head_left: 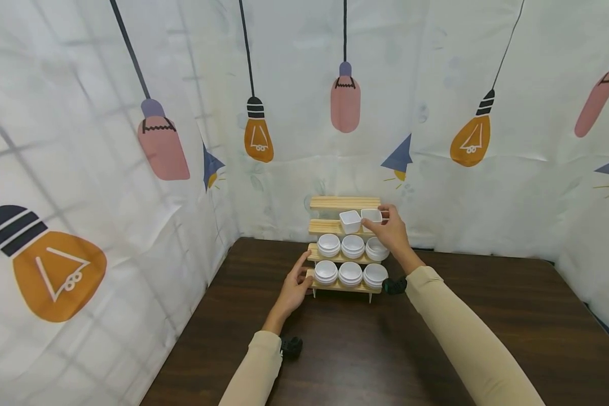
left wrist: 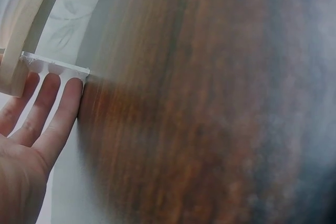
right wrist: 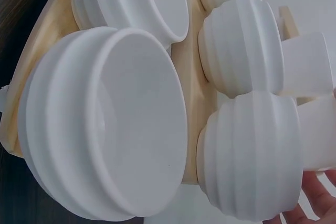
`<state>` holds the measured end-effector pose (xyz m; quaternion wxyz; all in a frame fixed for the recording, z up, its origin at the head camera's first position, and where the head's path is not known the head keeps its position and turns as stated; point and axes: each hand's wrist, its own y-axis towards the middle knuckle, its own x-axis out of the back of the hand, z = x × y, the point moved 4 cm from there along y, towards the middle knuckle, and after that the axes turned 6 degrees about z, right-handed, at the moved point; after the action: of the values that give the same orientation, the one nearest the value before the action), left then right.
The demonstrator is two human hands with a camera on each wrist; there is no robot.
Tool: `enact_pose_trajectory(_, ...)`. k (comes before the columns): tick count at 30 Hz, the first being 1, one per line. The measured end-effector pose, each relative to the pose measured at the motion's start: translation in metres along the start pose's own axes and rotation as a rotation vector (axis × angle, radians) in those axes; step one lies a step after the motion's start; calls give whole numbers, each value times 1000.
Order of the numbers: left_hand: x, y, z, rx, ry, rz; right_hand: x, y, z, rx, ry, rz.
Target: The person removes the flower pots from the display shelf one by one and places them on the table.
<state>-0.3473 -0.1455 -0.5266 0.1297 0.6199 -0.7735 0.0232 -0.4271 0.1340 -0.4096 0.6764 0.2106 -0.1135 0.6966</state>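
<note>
A tiered wooden stand [head_left: 345, 202] with pale slats bears small white pots. My left hand [head_left: 290, 290] holds the stand's left edge at the two lower tiers. In the left wrist view its fingers touch a translucent side bracket [left wrist: 55, 65] beside a slat. My right hand [head_left: 395, 232] pinches a square white cup [head_left: 371, 215] at the right end of the third tier. Another square cup [head_left: 350, 221] sits just left of it. Ribbed round white bowls [head_left: 352, 245] fill the two lower tiers; one large bowl [right wrist: 142, 124] blocks much of the right wrist view.
The stand is on a dark brown table [head_left: 345, 349] near its back edge. White curtains [head_left: 294, 186] printed with hanging lamps rise behind and at the sides. Each wrist wears a dark camera [head_left: 291, 347]. The top tier bears no pots.
</note>
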Motion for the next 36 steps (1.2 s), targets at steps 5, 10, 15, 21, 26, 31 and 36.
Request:
enact_pose_trajectory(5,0,0,1,-2,6,-20,0,0,0,-2,3,-7)
enact_pose_trajectory(10,1,-1,0,-6,10,-30,0,-1,0,0,14,-11)
enact_pose_trajectory(15,1,0,0,-4,12,-27,1,-1,-1,3,25,-3)
enact_pose_trajectory(21,1,1,2,8,16,-27,2,-2,-3,-2,28,12)
enact_pose_trajectory(26,0,2,3,7,9,-19,5,-4,-2,-12,39,14)
enact_pose_trajectory(31,-1,3,5,12,-7,-12,7,-6,-3,-14,25,22)
enact_pose_trajectory(36,-1,2,5,15,5,-11,9,-7,-2,-9,23,26)
